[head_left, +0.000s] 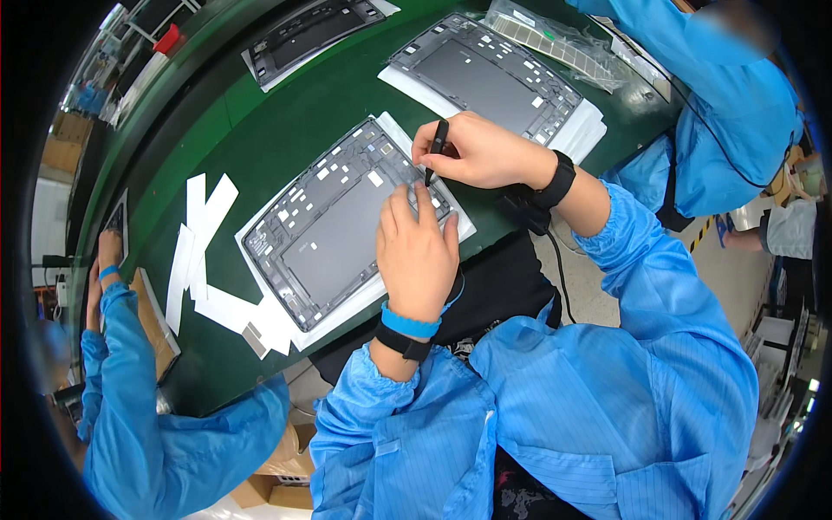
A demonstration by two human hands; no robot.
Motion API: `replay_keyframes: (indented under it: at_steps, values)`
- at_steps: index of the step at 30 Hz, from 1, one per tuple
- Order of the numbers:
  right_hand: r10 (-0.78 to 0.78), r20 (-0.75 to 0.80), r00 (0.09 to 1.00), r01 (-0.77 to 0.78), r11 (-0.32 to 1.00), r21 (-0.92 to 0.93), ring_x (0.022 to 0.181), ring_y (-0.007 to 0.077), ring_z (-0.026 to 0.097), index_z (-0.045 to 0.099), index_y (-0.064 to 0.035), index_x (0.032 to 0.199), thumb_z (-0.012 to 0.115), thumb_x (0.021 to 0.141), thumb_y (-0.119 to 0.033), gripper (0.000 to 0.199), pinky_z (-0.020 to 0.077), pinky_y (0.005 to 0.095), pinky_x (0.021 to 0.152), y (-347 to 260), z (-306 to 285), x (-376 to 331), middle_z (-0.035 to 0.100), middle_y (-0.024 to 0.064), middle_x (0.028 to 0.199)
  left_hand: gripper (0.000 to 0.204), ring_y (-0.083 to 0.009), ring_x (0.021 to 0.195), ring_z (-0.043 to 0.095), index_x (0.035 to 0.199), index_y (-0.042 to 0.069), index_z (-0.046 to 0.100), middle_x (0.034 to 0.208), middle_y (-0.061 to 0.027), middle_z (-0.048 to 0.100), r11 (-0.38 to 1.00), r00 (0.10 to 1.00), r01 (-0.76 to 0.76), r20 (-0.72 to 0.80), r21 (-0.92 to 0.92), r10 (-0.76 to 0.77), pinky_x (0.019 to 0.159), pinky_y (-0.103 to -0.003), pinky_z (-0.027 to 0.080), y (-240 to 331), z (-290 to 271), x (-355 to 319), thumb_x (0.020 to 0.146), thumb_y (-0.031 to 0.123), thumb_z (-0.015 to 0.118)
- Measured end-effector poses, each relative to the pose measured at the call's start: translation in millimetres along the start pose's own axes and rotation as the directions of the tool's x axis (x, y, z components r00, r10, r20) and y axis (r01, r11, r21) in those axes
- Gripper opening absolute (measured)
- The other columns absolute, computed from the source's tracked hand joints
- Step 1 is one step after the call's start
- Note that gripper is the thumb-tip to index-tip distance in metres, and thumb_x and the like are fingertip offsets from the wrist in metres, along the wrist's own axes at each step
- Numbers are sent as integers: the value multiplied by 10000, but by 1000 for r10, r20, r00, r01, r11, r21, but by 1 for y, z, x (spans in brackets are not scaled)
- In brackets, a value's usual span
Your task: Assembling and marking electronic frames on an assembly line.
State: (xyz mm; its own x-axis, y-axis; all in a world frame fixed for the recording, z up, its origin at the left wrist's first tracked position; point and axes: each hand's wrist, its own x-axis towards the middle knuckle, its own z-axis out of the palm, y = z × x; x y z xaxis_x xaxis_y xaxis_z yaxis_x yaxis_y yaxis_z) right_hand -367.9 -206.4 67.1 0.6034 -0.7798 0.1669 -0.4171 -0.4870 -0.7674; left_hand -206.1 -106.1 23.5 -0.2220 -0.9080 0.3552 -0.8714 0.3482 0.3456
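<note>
A dark grey tablet housing [334, 247] lies tilted before me on white sheets, its inner side up, with small white pieces stuck around its border. My left hand [418, 260] rests on its right part, fingers stretched out and holding nothing. Closed around a black pen-like tool [439, 137] is my right hand [490, 153], over the housing's upper right edge. The tool points down at that edge, close to my left fingertips. Its tip is too small to tell whether it touches.
White paper strips [199, 234] lie left of the housing on the green table [227, 364]. Farther off are a second housing [485, 74], a third housing [312, 35] and a clear plastic bag [563, 43]. Co-workers in blue sleeves sit at left [143, 381] and right [737, 113].
</note>
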Motion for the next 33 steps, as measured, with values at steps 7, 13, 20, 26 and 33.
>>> replay_keyframes:
  at_steps: [7,13,20,26,33]
  values:
    - [279,-622,732,133,836,533,654,62,581,671,-20,1021,560,997,-239,247,416,193,543,6,7,-7,674,48,768,491,-365,1170,498,1234,-42,582,1251,-202,530,985,999,0,37,175,-6,954,-479,430,-9,-23,7,852,245,691]
    - [199,-533,823,-235,972,0,935,294,640,647,-59,1128,587,957,-171,213,499,369,820,-17,64,-44,680,138,1012,373,-427,1031,558,1134,-77,572,1077,-252,596,787,788,606,-216,115,-576,859,-526,447,-115,-93,-39,938,240,579]
    - [-116,-469,876,-69,931,-358,1101,343,585,651,-43,998,640,796,17,211,486,425,910,-11,87,-39,672,163,1100,191,-424,906,546,886,-28,567,961,-229,579,743,828,539,-86,397,-555,800,-513,437,-152,-87,-52,925,158,544]
    - [-48,-559,828,-80,976,-202,989,345,637,666,-43,956,637,803,30,171,521,406,841,-9,82,-44,689,160,1051,184,-520,809,608,1053,-45,468,843,-332,625,876,871,478,-101,-58,-482,702,-548,474,-152,-114,-16,983,125,479]
    - [-14,-582,813,-79,988,-134,920,336,652,663,-16,920,651,797,12,126,525,400,799,-10,76,-48,701,153,1003,249,-362,854,650,1097,-37,574,964,-255,659,941,849,339,-429,-4,-308,744,-412,503,-289,-203,122,1001,182,505]
